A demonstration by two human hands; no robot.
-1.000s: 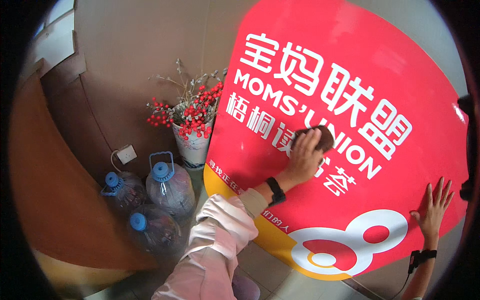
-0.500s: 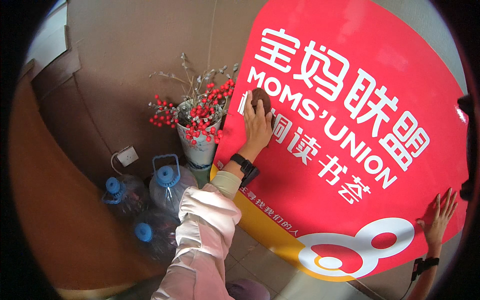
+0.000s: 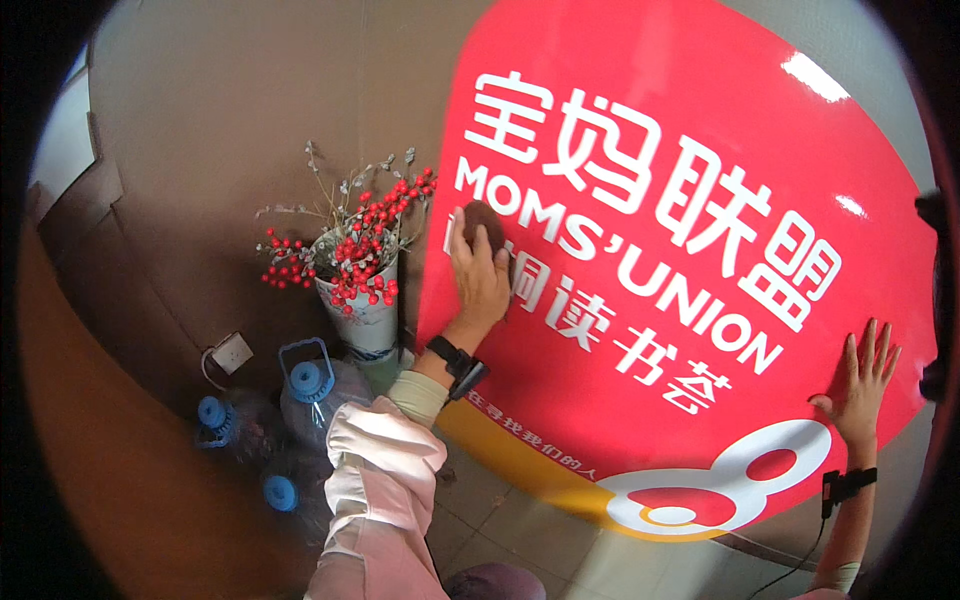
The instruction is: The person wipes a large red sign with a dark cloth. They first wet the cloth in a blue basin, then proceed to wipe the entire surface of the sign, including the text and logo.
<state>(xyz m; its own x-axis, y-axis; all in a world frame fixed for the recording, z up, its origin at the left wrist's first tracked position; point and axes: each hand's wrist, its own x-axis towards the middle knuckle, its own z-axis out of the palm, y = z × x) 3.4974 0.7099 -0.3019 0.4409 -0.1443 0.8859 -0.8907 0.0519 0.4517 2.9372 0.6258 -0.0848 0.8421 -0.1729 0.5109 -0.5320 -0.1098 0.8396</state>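
Note:
A large red sign (image 3: 540,390) with white lettering, rounded corners and a yellow lower edge leans tilted in front of me. My left hand (image 3: 482,285) presses a dark brown cloth (image 3: 483,222) against the sign's left part, over the lettering; its fingers lie on top and partly hide it. Whether it is folded cloth or a pad is hard to tell. Near the sign's lower right edge, my right hand (image 3: 860,392) lies with spread fingers on the red surface, just above a white ring-shaped figure (image 3: 790,432). It holds nothing.
Left of the sign stands a patterned vase (image 3: 365,325) with red berry branches (image 3: 365,235). Several large clear bottles with blue caps (image 3: 307,378) stand below it. A white socket box (image 3: 232,353) sits by the brown wall (image 3: 220,130). Floor tiles (image 3: 500,530) show beneath the sign.
The view has shifted, so the vase, bottles and left part of the sign appear farther left and lower. My right hand sits slightly higher on the sign. My left hand still presses the cloth.

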